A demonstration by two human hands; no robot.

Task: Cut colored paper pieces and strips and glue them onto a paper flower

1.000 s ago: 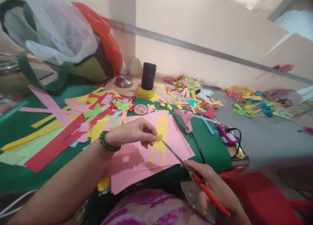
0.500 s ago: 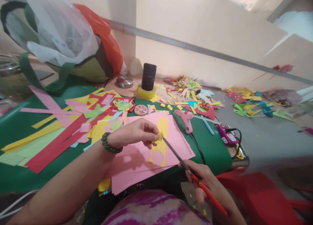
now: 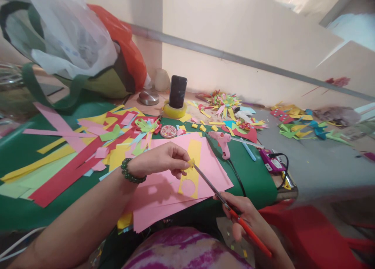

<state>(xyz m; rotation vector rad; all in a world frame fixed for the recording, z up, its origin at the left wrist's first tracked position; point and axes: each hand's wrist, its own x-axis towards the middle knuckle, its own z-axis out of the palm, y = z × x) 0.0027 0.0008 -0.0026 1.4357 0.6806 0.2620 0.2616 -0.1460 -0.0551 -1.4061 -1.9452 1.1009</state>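
Our left hand (image 3: 172, 160) pinches a yellow paper piece (image 3: 191, 162) above pink sheets (image 3: 213, 163); our right hand (image 3: 245, 206) grips scissors (image 3: 236, 218), tip at the piece; the glue gun (image 3: 224, 144) bears an illegible mark (image 3: 217, 152); we see green covering (image 3: 258, 183) beneath, pale wall (image 3: 234, 27) behind.

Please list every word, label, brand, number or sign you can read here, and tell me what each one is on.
No text can be read in this picture.
White plastic bag: faint bluish marks, too blurred to read.
Pink glue gun: small dark red patch on the handle, too small to tell whether it bears text.
Phone: dark screen, nothing legible.
Scissors: no lettering can be made out.
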